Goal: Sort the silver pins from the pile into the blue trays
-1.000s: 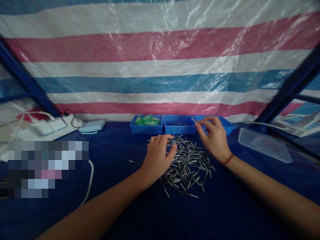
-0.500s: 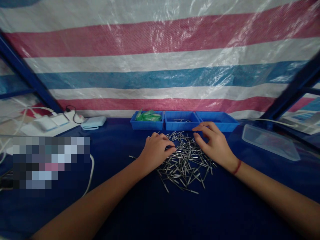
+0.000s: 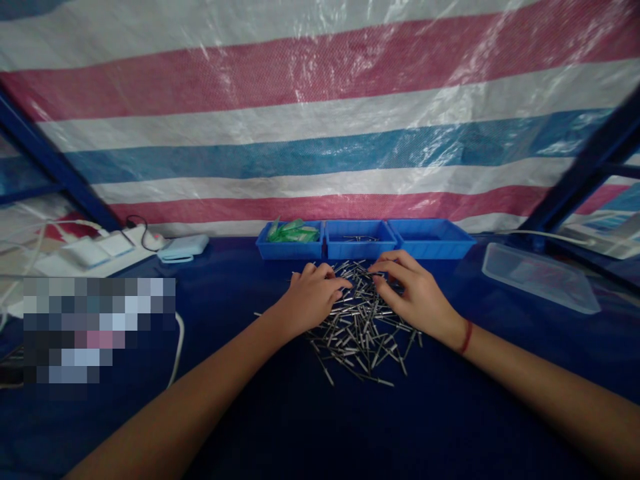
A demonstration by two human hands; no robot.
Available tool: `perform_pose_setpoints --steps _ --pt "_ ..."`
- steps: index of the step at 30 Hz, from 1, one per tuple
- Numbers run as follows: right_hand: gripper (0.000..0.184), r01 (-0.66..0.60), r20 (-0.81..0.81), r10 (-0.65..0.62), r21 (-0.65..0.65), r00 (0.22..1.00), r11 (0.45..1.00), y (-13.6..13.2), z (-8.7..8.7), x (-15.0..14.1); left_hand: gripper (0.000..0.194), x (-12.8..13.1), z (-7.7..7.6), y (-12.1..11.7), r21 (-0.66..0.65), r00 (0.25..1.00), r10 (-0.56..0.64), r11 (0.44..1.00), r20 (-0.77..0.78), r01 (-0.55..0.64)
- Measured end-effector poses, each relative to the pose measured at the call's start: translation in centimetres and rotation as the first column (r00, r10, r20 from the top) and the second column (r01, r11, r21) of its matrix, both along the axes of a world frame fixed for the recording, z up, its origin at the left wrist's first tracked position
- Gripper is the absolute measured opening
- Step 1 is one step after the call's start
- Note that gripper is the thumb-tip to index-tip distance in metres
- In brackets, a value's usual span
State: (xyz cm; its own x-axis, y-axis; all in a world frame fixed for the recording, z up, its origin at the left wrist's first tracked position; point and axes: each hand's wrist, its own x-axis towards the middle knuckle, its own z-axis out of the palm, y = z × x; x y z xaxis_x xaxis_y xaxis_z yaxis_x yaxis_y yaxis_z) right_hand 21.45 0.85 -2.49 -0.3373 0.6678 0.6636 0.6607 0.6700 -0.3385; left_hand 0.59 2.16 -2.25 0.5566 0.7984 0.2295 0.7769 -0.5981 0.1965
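Note:
A loose pile of silver blind rivets (image 3: 363, 330) lies on the dark blue table. My left hand (image 3: 313, 297) rests over the pile's left side, thumb and forefinger apart, with nothing visible between them. Over the right side of the pile is my right hand (image 3: 417, 293), its fingers bent but spread and its fingertips close to the rivets. I see no rivet held in it. A red cord circles the right wrist.
Behind the pile stand three blue bins: the left bin (image 3: 290, 251) holds green packets, the middle bin (image 3: 360, 251) several rivets, beside the right bin (image 3: 435, 248). A clear plastic lid (image 3: 543, 280) lies at right. Power strip (image 3: 120, 250), light blue case (image 3: 183, 248) and white cable (image 3: 179, 347) are at left.
My right hand has moved left and a little down, closer to the pile's middle and to my left hand. The left hand stays nearly in place. The view has shifted slightly.

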Motion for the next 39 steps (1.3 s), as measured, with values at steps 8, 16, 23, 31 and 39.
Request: perform_pose_setpoints --steps 8,16,23,31,39 --pt "0.017 -0.055 0.007 0.055 -0.016 0.998 0.998 -0.5 0.5 -0.3 0.014 0.3 1.2 0.0 -0.128 0.951 0.083 0.991 0.297 -0.046" --pt "0.011 -0.149 -0.144 0.129 -0.14 0.981 0.979 -2.7 1.4 -1.8 0.017 1.3 2.0 -1.7 -0.387 0.634 0.185 0.901 0.751 0.195" --pt "0.01 -0.131 -0.309 0.053 -0.239 0.95 0.962 -2.8 1.2 -1.8 0.017 2.0 1.8 -2.4 -0.41 0.659 0.173 0.885 0.732 0.223" --pt "0.013 -0.182 -0.421 0.037 -0.31 0.906 0.933 -2.6 1.0 -1.9 0.026 1.5 2.0 -2.4 -0.339 0.802 0.063 0.924 0.594 0.178" --pt "0.011 -0.206 -0.391 0.076 -0.303 0.917 0.93 -2.7 1.1 -1.9 0.019 1.8 1.8 -2.6 -0.262 0.802 0.029 0.952 0.597 0.16"
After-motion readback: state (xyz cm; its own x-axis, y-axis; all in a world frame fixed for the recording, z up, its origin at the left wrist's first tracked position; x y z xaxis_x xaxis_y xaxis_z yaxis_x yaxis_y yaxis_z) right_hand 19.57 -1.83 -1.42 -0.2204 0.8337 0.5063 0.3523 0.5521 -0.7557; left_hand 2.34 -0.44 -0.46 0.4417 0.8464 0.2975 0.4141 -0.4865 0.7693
